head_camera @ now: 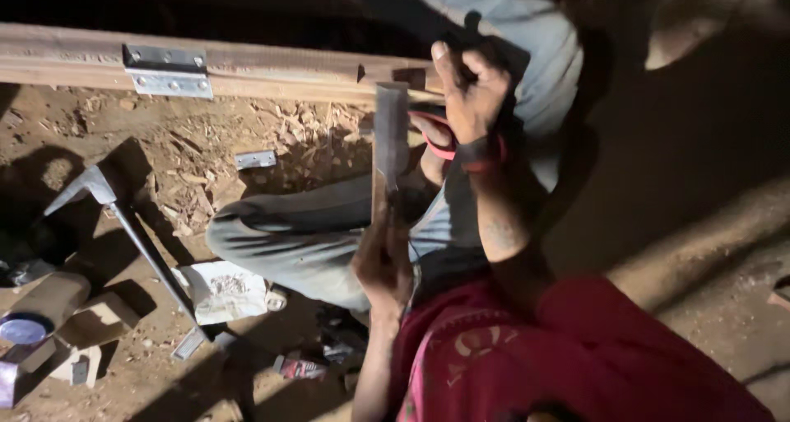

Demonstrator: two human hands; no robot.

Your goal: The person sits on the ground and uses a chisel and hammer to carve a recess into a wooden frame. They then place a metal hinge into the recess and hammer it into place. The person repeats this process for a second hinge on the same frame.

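wooden beam (271,68) cut off at left edge, left hand (383,261) blurred

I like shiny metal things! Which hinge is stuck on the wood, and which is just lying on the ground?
The big hinge is fixed on the wooden beam. The small hinge lies loose among wood chips.

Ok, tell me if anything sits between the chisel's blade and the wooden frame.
Nothing visible does. The chisel, gripped low by the left hand, points up at the wooden frame near its notch. The right hand is raised beside the blade, not in front of it. The tip's contact is too dim to tell.
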